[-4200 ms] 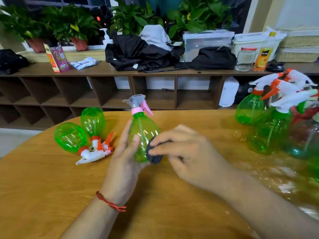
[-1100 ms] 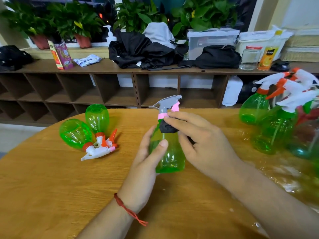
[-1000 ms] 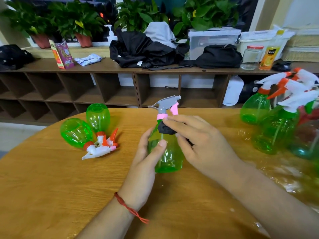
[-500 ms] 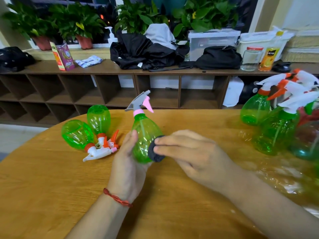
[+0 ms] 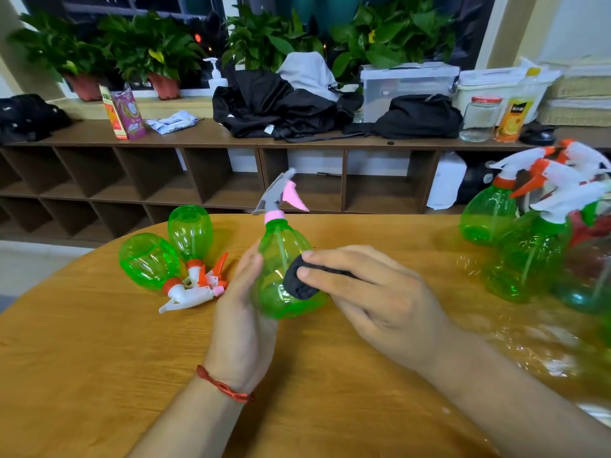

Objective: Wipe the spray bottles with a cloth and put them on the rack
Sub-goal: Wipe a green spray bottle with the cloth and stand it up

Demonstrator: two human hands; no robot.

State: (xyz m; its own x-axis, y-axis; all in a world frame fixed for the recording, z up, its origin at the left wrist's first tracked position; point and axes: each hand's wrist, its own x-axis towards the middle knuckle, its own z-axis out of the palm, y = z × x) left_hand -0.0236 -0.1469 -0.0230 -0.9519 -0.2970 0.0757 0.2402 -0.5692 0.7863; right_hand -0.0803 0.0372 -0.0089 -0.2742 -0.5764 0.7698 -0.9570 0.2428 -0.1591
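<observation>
Holds green spray bottle (image 5: 281, 259) in left grip (image 5: 241, 312), fingers curled round it (pink trigger (image 5: 294, 199) uppermost); pinches black cloth (image 5: 299, 285) in right grip (image 5: 373, 292), pressed against bottle's side.

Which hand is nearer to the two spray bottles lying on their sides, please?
Left. The left hand grips the held bottle just right of the lying bottles; the right hand presses the black cloth on that bottle's far side, farther away.
</observation>
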